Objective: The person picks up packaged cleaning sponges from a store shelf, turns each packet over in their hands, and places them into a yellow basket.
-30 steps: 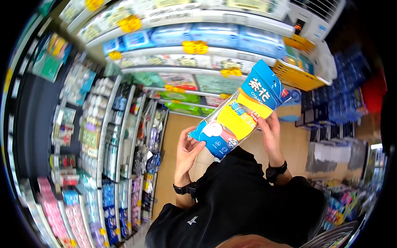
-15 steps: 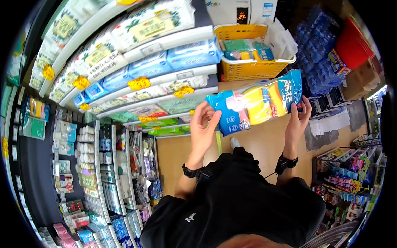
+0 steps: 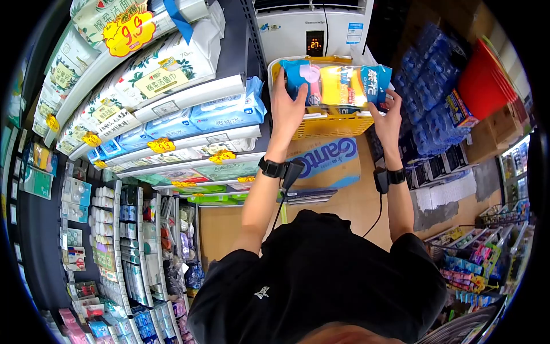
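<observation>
A blue-and-yellow plastic packet point(image 3: 339, 86) with a clear front is stretched between my hands, held level over the yellow shopping basket point(image 3: 329, 127). My left hand point(image 3: 288, 108) grips its left end, thumb on the front and fingers behind. At the lower right corner, my right hand point(image 3: 387, 117) pinches the packet. The packet covers most of the basket's opening and what lies in it. Whether it touches the basket's rim, I cannot tell.
Beneath the basket is a printed carton point(image 3: 332, 163). Behind stands a white appliance point(image 3: 292, 43) with a lit display. Shelves with tissue packs point(image 3: 166, 74) line the left. Wrapped bottles point(image 3: 435, 92) and red buckets point(image 3: 487, 80) stand to the right.
Both hands have carried the packet forward, from in front of the basket to above it. My view has moved closer to the basket, and the carton under it now shows.
</observation>
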